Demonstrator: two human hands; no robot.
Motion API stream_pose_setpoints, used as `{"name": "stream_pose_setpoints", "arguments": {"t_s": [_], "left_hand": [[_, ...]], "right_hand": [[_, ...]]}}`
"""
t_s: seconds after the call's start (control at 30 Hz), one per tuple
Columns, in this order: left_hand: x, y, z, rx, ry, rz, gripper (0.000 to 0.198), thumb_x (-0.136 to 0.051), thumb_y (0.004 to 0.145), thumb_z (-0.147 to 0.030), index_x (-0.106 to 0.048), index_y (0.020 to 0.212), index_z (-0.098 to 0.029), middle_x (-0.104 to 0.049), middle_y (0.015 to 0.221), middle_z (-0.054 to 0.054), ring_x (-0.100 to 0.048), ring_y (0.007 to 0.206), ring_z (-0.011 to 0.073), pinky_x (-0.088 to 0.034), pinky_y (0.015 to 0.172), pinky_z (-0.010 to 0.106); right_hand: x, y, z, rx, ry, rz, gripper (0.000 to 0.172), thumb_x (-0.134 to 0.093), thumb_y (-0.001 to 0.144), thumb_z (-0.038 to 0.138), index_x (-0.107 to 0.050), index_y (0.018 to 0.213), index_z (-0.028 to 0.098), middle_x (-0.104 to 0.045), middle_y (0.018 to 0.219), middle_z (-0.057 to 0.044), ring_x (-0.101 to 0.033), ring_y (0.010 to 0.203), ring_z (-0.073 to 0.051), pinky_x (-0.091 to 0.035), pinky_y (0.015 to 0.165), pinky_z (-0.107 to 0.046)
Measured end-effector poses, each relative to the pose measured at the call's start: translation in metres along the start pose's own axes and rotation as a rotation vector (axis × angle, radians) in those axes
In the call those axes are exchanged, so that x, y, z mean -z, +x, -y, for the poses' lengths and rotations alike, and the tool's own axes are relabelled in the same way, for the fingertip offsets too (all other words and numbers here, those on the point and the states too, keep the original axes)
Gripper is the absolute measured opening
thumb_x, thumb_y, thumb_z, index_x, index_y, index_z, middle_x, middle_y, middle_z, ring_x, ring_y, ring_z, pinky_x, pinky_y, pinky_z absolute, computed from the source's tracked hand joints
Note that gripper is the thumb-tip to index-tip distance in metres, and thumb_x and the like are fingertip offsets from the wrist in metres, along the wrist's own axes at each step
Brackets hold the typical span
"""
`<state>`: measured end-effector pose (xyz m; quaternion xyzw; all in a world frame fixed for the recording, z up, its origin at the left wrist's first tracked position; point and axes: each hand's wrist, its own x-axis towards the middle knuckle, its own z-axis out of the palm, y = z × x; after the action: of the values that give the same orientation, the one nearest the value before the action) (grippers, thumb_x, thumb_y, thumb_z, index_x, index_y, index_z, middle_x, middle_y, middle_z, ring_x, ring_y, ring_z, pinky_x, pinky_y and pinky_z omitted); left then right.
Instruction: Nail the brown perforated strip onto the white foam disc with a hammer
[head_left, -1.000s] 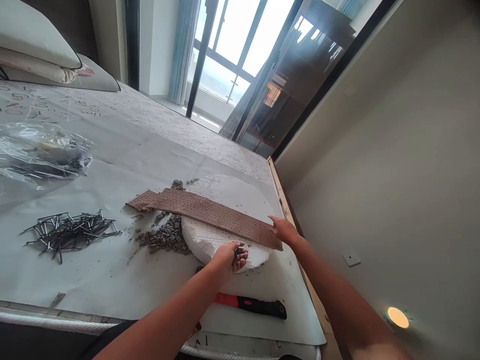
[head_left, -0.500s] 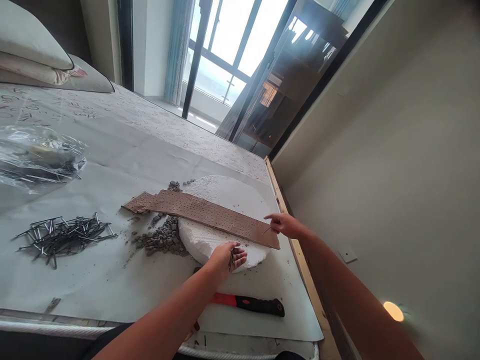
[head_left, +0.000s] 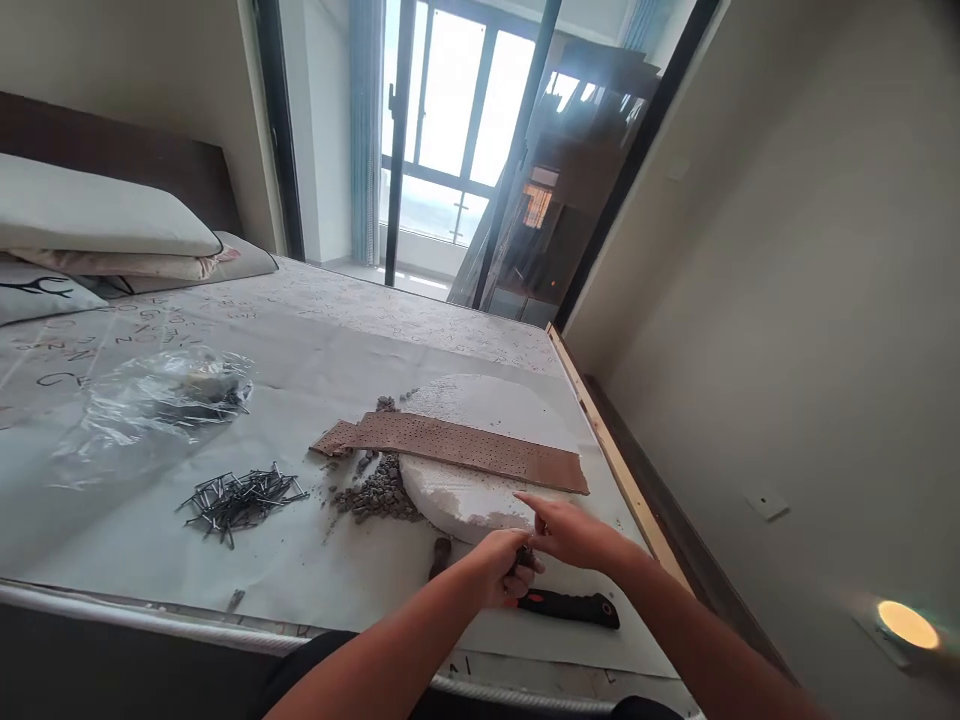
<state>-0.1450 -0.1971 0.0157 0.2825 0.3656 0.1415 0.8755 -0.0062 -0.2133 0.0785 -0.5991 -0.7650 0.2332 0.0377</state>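
Note:
My left hand (head_left: 510,568) is closed around several dark nails (head_left: 523,560), in front of the white foam disc (head_left: 439,495). My right hand (head_left: 570,530) meets it from the right, index finger stretched out and the other fingers curled in at the nails. Whatever those curled fingers pinch is hidden. Across the disc lies a brown cardboard strip (head_left: 480,447) dotted with small holes, its left end torn or bent. Beneath my hands, a hammer (head_left: 570,607) with a black and red handle rests on the sheet, partly covered by my left arm.
A pile of loose nails (head_left: 244,500) lies left of the grey gravel bits (head_left: 382,490). Behind it is a clear plastic bag (head_left: 172,400). Pale sheeting (head_left: 337,570) covers the mattress, with a wooden rail (head_left: 615,460) and wall to the right. Pillows (head_left: 112,215) sit far left.
My right hand has come off the strip's right end, where it held a thin nail, and down to my left hand. The camera view has turned, so everything sits further right.

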Motion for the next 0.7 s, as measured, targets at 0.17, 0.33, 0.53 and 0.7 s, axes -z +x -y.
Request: {"name": "stream_pose_setpoints", "arguments": {"t_s": [0.17,0.33,0.53,0.7], "left_hand": [[0.012,-0.018,0.012,0.014,-0.006,-0.077,0.016,-0.059,0.074,-0.027,-0.049,0.070,-0.016,-0.046,0.053,-0.004,-0.028,0.035,0.0010,-0.011,0.035,0.014],[0.059,-0.057,0.009,-0.126,0.138,-0.266,0.016,-0.060,0.073,-0.026,-0.047,0.074,-0.017,-0.045,0.057,-0.005,-0.030,0.038,0.0010,-0.012,0.038,0.014],[0.131,-0.103,-0.014,0.005,0.939,-0.743,0.019,-0.053,0.076,-0.017,-0.039,0.064,-0.020,-0.036,0.054,-0.005,-0.036,0.045,0.0074,-0.030,0.048,0.021],[0.155,-0.112,-0.015,-0.048,1.293,-0.943,0.025,-0.051,0.068,-0.002,-0.036,0.060,-0.020,-0.046,0.068,0.003,-0.053,0.087,0.0231,-0.038,0.079,0.033]], "right_hand": [[-0.045,-0.027,0.025,-0.104,0.314,-0.292,0.058,-0.049,0.080,0.025,-0.040,0.136,0.016,-0.064,0.082,-0.006,-0.058,0.075,-0.018,-0.043,0.071,-0.026],[-0.109,-0.044,0.049,-0.038,0.527,-0.247,0.047,-0.048,0.078,0.023,-0.054,0.124,0.015,-0.065,0.077,-0.005,-0.059,0.073,-0.019,-0.045,0.069,-0.028],[-0.125,-0.046,0.055,-0.018,0.557,-0.135,0.038,-0.050,0.076,0.020,-0.062,0.112,0.015,-0.069,0.091,-0.009,-0.063,0.084,-0.019,-0.045,0.079,-0.028],[-0.127,-0.038,0.059,0.030,0.457,-0.198,0.037,-0.054,0.076,0.021,-0.063,0.112,0.015,-0.067,0.104,-0.011,-0.059,0.101,-0.023,-0.042,0.087,-0.030]]}}
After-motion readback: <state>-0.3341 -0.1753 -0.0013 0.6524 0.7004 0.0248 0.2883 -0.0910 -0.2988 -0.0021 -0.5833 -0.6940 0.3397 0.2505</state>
